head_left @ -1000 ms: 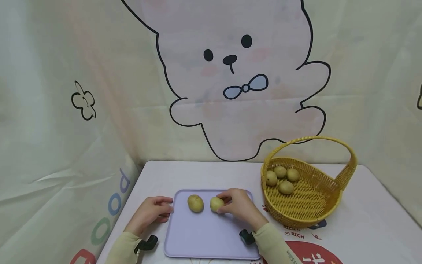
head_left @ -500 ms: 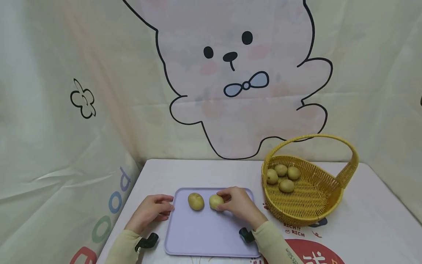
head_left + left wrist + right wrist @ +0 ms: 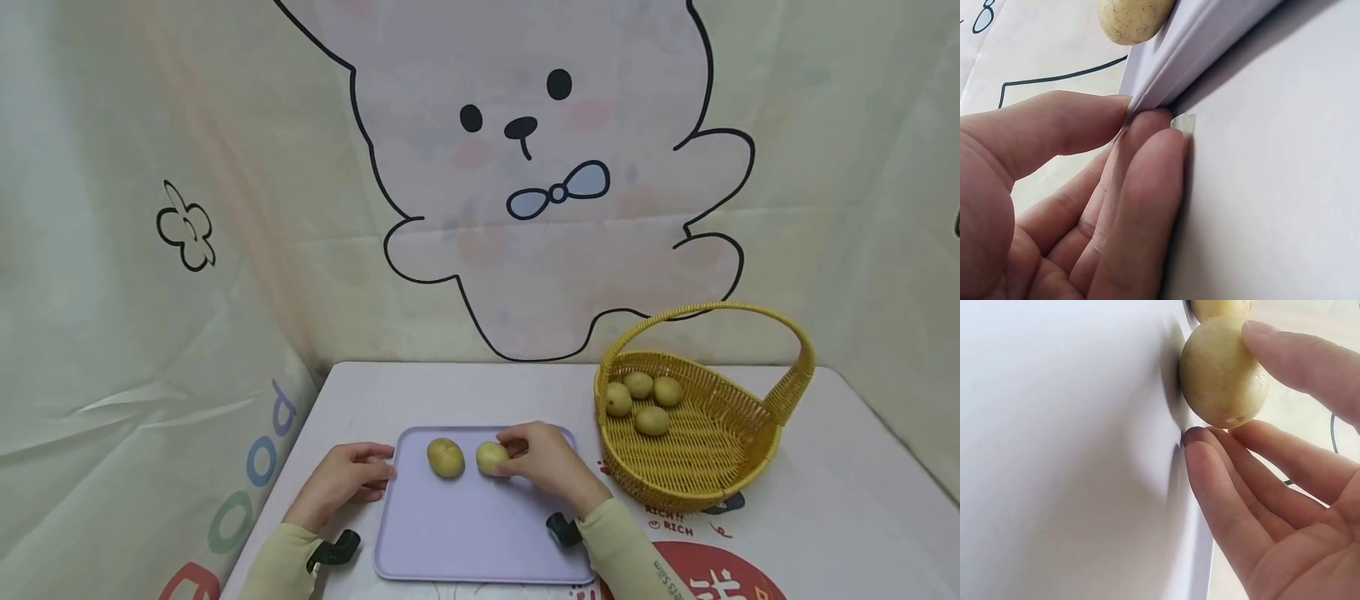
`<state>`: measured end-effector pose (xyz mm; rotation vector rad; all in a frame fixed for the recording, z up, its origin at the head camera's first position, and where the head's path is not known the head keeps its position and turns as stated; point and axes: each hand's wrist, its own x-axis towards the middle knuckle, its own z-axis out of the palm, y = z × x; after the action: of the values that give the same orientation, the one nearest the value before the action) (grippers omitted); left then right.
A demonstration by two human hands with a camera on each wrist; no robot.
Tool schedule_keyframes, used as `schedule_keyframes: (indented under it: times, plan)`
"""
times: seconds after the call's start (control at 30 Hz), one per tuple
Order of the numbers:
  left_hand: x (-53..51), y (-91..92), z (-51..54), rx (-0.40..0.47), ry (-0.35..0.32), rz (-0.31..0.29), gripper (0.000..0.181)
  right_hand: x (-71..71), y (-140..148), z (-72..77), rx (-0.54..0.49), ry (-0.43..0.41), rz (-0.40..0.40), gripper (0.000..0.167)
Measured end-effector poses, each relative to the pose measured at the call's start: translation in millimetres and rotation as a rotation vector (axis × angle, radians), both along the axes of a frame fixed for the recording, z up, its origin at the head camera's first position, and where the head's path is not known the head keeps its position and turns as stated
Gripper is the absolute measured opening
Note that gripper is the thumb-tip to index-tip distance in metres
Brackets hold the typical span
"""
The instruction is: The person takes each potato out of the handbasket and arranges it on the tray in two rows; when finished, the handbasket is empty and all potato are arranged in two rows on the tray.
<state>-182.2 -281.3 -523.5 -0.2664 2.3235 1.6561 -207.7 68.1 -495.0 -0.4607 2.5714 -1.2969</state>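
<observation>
My right hand pinches a small pale potato between thumb and fingers, over the upper right of a lilac tray. The right wrist view shows this potato between the thumb above and the fingertips below. Another potato lies on the tray just left of it. At the tray's left edge is my left hand. In the left wrist view, its thumb and a fingertip meet around the tray rim, with other fingers beside the outer wall.
A yellow wicker basket with a tall handle stands to the right of the tray. Several potatoes lie in its left part. The white table ends against a curtain printed with a bear.
Both hands stay almost where they were. The right hand and its potato have barely shifted, and the whole scene sits slightly higher in the head view.
</observation>
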Motion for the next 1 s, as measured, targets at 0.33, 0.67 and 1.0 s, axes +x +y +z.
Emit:
schedule_keyframes:
  times: [0.33, 0.67, 1.0]
  plan:
    - [-2.4, -0.3, 1.6, 0.007, 0.003, -0.003, 0.048, 3.4, 5, 10.7, -0.005, -0.009, -0.018, 0.055]
    - [-1.5, -3.6, -1.7, -0.019, -0.008, 0.01, 0.049, 24.4, 46, 43.4, -0.034, 0.057, -0.026, 0.047]
    - [-2.2, -4.1, -1.9, -0.018, -0.01, -0.024, 0.052, 44.6, 130, 84.2, 0.108, 0.134, -0.024, 0.049]
